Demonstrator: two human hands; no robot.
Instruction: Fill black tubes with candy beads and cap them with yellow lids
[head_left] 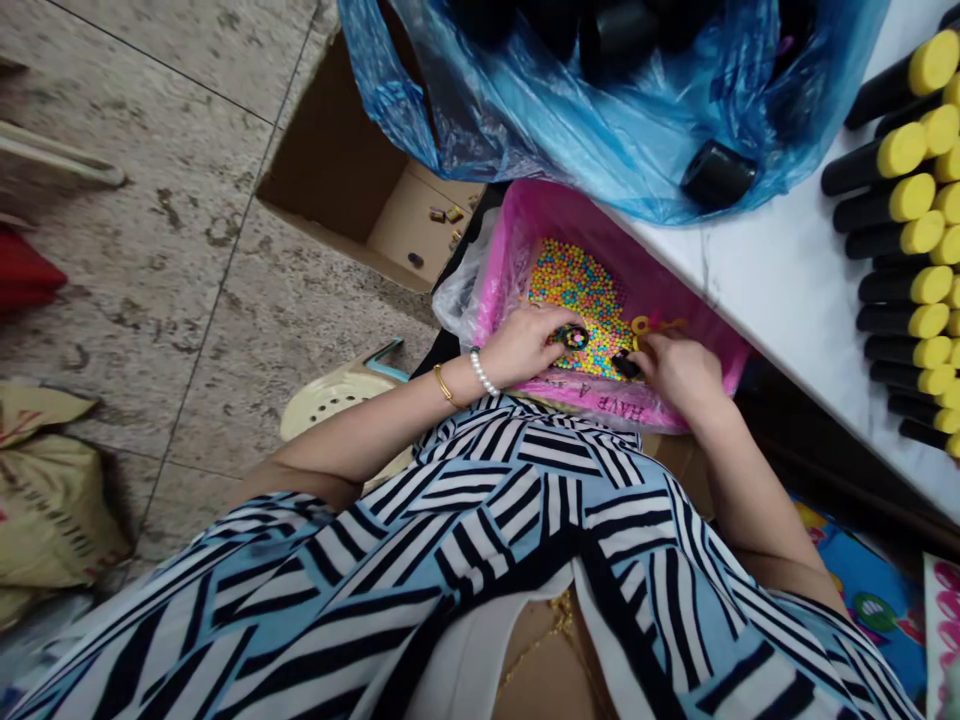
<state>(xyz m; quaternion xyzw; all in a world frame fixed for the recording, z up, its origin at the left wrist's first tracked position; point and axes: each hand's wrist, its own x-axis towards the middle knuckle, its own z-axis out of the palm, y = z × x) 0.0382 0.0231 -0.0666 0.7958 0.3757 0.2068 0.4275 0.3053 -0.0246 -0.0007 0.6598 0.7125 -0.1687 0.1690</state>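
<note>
In the pink basin point(517, 215) on my lap lie many small coloured beads point(574, 275). My left hand point(529, 345) is closed around a black round container point(576, 338), its open end facing up with beads showing inside. My right hand point(679, 372) pinches a small black piece point(624, 364) just above the beads; its exact kind is unclear. Beside those fingers are several small yellow ring-shaped pieces point(640, 326) at the basin's right side. Clear plastic film covers part of the basin's rim.
A blue plastic bag point(510, 120) of black containers rests on the white table point(720, 260), with one black container point(718, 175) near its edge. Rows of black tubes with yellow caps point(911, 195) stand right. A cardboard box point(330, 160) and a cream clog point(330, 395) are on the floor.
</note>
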